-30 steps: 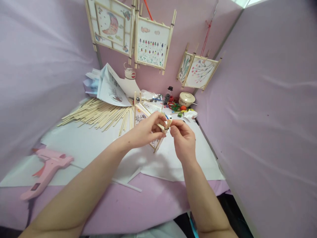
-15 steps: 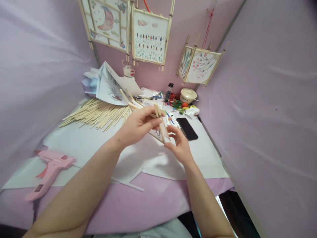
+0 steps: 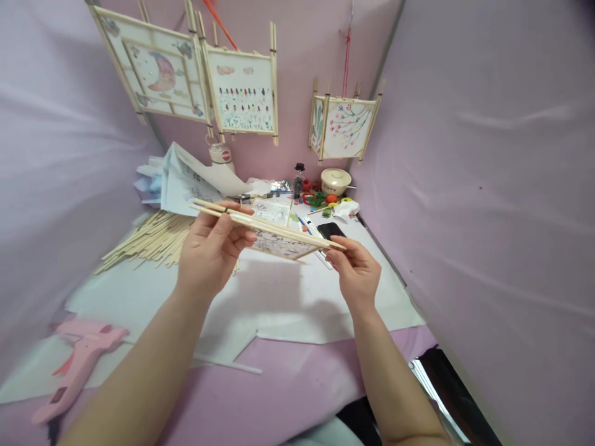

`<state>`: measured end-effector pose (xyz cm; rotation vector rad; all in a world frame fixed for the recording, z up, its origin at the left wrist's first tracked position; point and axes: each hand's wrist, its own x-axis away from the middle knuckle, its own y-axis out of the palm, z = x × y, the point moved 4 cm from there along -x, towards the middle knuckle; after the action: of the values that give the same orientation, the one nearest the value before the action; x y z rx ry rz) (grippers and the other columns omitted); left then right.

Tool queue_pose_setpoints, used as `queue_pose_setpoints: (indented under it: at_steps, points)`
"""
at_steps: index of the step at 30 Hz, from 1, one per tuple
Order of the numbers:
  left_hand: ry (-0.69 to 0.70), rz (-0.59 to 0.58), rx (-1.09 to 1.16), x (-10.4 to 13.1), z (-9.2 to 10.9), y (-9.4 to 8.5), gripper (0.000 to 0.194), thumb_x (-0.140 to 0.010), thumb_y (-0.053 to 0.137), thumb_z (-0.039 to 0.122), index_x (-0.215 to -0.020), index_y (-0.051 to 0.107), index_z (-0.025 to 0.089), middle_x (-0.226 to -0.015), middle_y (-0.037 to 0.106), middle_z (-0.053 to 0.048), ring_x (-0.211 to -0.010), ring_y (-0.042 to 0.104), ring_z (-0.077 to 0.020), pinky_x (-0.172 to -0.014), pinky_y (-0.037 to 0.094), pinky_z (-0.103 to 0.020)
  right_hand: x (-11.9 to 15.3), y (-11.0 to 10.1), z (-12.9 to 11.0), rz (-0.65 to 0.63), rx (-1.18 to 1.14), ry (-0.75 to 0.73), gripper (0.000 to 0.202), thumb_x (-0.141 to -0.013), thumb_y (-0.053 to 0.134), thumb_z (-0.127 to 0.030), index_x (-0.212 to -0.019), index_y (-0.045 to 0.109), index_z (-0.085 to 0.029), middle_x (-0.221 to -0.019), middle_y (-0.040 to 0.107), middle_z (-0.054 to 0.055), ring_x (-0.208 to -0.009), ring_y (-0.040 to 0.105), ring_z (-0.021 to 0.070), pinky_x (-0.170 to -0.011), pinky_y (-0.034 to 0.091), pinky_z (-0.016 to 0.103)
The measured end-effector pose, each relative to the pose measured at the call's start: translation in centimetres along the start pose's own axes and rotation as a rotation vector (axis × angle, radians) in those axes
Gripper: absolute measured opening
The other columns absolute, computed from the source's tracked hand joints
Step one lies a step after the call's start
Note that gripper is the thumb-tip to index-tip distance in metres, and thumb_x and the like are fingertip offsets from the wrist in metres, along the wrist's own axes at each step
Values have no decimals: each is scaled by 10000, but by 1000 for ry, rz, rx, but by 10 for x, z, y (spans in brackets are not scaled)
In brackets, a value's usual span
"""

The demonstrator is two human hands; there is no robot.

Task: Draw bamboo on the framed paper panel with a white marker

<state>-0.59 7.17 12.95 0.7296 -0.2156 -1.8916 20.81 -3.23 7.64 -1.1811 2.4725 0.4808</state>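
Observation:
A stick-framed panel (image 3: 281, 243) with a dark branch-like drawing is held up over the white table covering, its paired pale sticks running nearly level across the view. My left hand (image 3: 211, 244) grips the left part of the frame, thumb on the sticks beside a dark tie. At the right end, my right hand (image 3: 356, 266) pinches the stick tips between thumb and fingers. Behind the panel another drawn sheet (image 3: 274, 212) lies on the table.
A pink glue gun (image 3: 86, 347) lies at the left front, a pile of sticks (image 3: 149, 240) behind it. Farther back are folded papers (image 3: 183, 183), a lidded bowl (image 3: 335, 181) and a phone (image 3: 331, 231). Decorated lanterns (image 3: 348, 127) hang above.
The frame has turned from a steep angle to nearly level. My left hand has moved left and my right hand slightly right, so they are farther apart. The camera view has shifted.

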Motion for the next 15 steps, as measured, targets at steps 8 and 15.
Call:
queue_pose_setpoints:
  at_steps: [8, 15]
  points:
    - [-162, 373, 79, 33, -13, -33, 215, -795, 761, 347, -931, 693, 194, -786, 691, 10, -610, 649, -84, -601, 572, -167, 6, 21, 1, -152, -218, 117, 315, -684, 775, -247, -994, 719, -253, -815, 737, 6, -769, 688, 161, -722, 578, 325]
    - [-204, 426, -116, 58, -9, -51, 344, -702, 821, 409, -920, 695, 174, -1096, 684, -53, -528, 568, -37, -400, 433, -113, 12, 27, 25, -134, -88, 131, 184, -717, 749, -282, -892, 743, -225, -801, 741, 12, -694, 666, 150, -689, 559, 314]
